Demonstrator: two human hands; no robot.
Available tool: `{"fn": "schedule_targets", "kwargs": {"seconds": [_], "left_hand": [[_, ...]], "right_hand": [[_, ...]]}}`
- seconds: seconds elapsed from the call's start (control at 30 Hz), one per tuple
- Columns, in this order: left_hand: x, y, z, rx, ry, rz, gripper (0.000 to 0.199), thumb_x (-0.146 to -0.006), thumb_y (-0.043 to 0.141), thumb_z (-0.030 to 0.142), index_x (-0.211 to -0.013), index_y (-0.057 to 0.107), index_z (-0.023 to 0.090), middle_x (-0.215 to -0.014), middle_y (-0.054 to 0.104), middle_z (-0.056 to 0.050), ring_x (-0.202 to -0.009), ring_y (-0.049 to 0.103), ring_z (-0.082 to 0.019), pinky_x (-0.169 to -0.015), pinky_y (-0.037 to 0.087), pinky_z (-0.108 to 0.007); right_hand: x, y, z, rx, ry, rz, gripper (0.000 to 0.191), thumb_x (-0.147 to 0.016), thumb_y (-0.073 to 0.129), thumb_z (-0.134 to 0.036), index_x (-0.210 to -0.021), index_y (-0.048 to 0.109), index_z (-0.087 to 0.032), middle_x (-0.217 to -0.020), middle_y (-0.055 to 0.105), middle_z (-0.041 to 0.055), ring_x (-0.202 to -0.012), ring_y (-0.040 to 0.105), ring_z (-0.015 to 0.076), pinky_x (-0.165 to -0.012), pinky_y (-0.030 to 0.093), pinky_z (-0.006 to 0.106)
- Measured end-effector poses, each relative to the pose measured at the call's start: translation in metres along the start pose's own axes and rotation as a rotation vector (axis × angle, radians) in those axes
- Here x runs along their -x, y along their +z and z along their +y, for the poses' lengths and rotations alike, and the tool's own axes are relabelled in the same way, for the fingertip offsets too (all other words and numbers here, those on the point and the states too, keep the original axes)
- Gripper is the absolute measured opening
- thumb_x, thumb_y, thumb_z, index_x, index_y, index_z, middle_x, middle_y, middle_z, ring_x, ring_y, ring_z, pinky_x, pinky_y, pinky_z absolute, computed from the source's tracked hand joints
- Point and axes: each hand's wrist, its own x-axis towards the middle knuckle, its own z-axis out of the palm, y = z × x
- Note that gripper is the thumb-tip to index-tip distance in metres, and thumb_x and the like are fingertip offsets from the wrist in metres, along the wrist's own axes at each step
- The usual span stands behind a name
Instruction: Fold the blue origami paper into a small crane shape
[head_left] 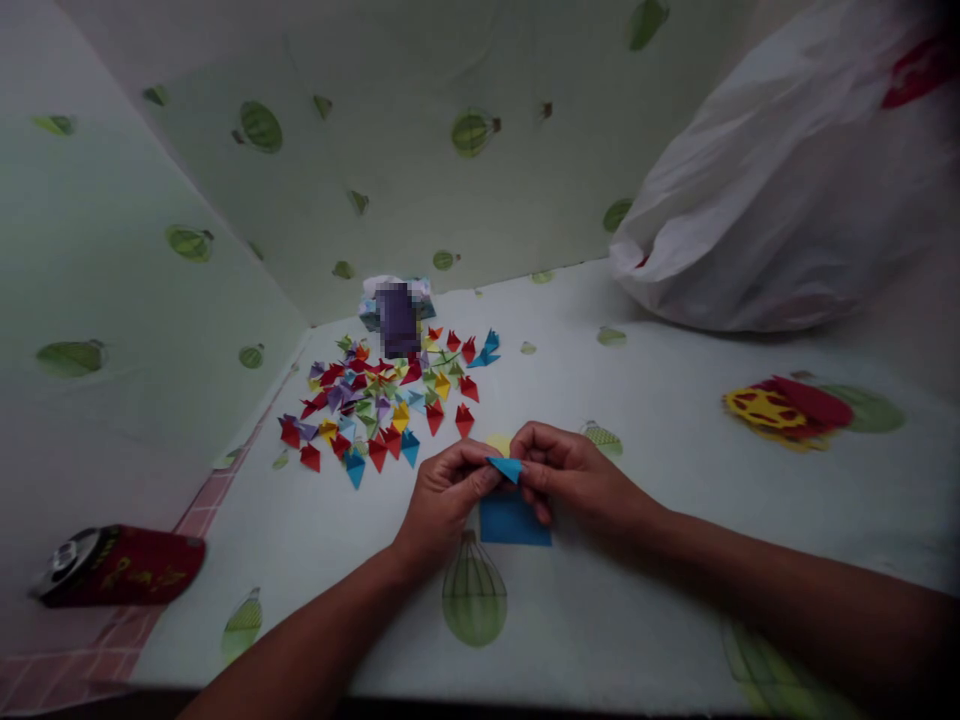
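Observation:
Between my two hands is a small folded piece of blue paper (507, 468), its point turned toward the left. My left hand (454, 492) pinches its left end between thumb and fingers. From the other side my right hand (571, 470) grips its right end, with the fingers curled in. A flat blue paper square (514, 522) lies on the table just below my hands, its upper part covered by them. Many small folded paper pieces (390, 442) in red, blue, yellow, green and purple are spread on the table beyond my left hand.
At the back stand a tissue box (427, 299) and a purple, blurred-out object (400, 320). A red can (124, 567) is at the left. Yellow and red cut-outs (787, 410) lie at the right. Behind them sits a large white plastic bag (765, 210) on the white table (630, 610).

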Motion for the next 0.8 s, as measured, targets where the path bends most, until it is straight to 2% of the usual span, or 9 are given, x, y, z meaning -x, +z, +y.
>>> {"fn": "schedule_targets", "kwargs": {"seconds": [0.1,0.27,0.37,0.57,0.67,0.8], "left_hand": [[0.0001,0.0012,0.0008,-0.034,0.014,-0.015,0.002,-0.086,0.072,0.018,-0.083,0.073,0.018,-0.08,0.069,0.0,-0.076,0.065,-0.011,-0.072,0.052,-0.021],[0.0014,0.0035,0.0036,-0.203,0.09,-0.009,0.005,-0.085,0.072,0.018,-0.08,0.072,0.017,-0.081,0.068,-0.002,-0.079,0.063,-0.013,-0.073,0.049,-0.023],[0.0025,0.0035,0.0049,-0.284,0.139,0.002,0.005,-0.087,0.069,0.018,-0.081,0.071,0.017,-0.081,0.066,-0.002,-0.078,0.062,-0.014,-0.073,0.048,-0.024],[0.0037,0.0019,0.0061,-0.49,0.216,0.022,0.009,-0.088,0.065,0.017,-0.08,0.067,0.017,-0.078,0.063,-0.002,-0.074,0.059,-0.014,-0.068,0.046,-0.026],[0.0038,0.0022,0.007,-0.549,0.249,0.025,0.008,-0.088,0.064,0.016,-0.08,0.066,0.017,-0.077,0.061,-0.002,-0.071,0.058,-0.014,-0.065,0.045,-0.025],[0.0042,0.0036,0.0076,-0.545,0.241,0.035,0.008,-0.088,0.064,0.018,-0.08,0.067,0.017,-0.077,0.061,-0.002,-0.072,0.058,-0.014,-0.066,0.045,-0.025]], "right_hand": [[0.0014,0.0011,-0.0005,0.064,-0.02,0.055,0.029,-0.083,0.067,-0.044,-0.084,0.05,-0.02,-0.058,0.055,-0.0069,-0.041,0.048,0.0074,-0.041,0.034,0.02],[0.0048,0.0007,-0.0057,0.421,-0.196,0.221,0.033,-0.081,0.07,-0.038,-0.066,0.048,-0.019,-0.057,0.045,-0.0053,-0.052,0.039,0.0081,-0.048,0.03,0.022],[0.0055,0.0011,-0.0055,0.436,-0.208,0.188,0.029,-0.085,0.065,-0.039,-0.067,0.054,-0.017,-0.062,0.05,-0.0022,-0.057,0.041,0.0097,-0.051,0.031,0.024],[0.006,0.0028,-0.0012,0.279,-0.108,0.108,0.022,-0.085,0.063,-0.037,-0.079,0.057,-0.017,-0.063,0.05,-0.0039,-0.051,0.045,0.0089,-0.048,0.035,0.024],[0.0068,0.003,-0.002,0.371,-0.175,0.121,0.017,-0.087,0.06,-0.033,-0.08,0.057,-0.018,-0.066,0.053,-0.0024,-0.055,0.048,0.0101,-0.052,0.038,0.025],[0.0081,0.003,-0.0043,0.614,-0.366,0.191,0.005,-0.088,0.058,-0.023,-0.089,0.058,-0.019,-0.08,0.061,0.0025,-0.064,0.053,0.0122,-0.058,0.043,0.026]]}}
